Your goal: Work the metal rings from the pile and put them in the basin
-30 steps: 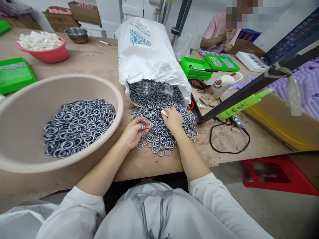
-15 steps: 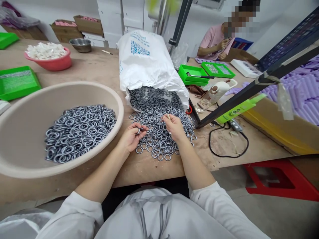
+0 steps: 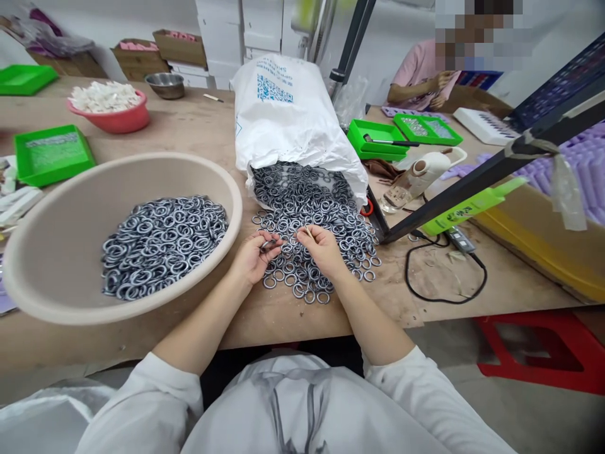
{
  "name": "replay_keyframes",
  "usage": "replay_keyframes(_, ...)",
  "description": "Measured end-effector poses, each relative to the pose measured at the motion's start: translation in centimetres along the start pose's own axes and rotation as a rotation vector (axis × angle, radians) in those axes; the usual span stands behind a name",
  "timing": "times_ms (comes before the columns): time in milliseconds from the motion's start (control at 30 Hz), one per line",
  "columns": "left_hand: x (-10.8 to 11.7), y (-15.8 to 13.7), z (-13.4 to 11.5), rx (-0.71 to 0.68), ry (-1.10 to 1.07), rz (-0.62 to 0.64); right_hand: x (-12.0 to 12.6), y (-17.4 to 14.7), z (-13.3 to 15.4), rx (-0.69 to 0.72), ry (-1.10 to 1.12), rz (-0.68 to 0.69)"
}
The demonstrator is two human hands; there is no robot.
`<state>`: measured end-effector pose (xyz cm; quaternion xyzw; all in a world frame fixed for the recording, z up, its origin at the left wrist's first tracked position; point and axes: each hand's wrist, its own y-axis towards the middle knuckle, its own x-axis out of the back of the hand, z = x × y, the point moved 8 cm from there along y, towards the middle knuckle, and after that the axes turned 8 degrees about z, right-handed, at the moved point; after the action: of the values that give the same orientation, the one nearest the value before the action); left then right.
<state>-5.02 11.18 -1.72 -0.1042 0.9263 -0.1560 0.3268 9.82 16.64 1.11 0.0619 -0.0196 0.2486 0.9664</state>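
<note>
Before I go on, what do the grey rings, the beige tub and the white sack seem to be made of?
Rings: metal or metallic-coated plastic, dark grey with a sheen; highlights follow their curves, which fits either.
Tub: probably plastic, smooth and fairly matt; thick rounded rim, even colour.
Sack: likely plastic, perhaps woven, slightly glossy; it creases around its open end.

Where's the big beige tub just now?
In the head view, the tub stands on the table at the left, beside the left hand, with the red bowl beyond it.
</note>
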Motion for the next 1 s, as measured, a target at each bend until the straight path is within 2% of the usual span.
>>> replay_keyframes(267, 0.2, -0.2, -0.1, 0.056, -0.082, -0.066, -0.4, -0.1, 0.1, -0.013, -0.010, 0.007)
replay_keyframes(467, 0.1, -0.3, -0.8, -0.016, -0.094, -0.034, -0.5, -0.1, -0.3, -0.016, 0.016, 0.003)
replay_keyframes(633, 0.0, -0.1, -0.7, -0.018, -0.077, -0.005, -0.6, -0.2, -0.1, -0.021, 0.013, 0.001)
replay_keyframes(800, 0.3, 0.1, 0.0, 0.041, 0.096, -0.039, -0.7, -0.2, 0.2, -0.018, 0.012, 0.010)
replay_keyframes(1000, 0.1, -0.1, 0.1, 0.099, 0.017, -0.025, -0.7, -0.3, 0.1, -0.018, 0.024, -0.001)
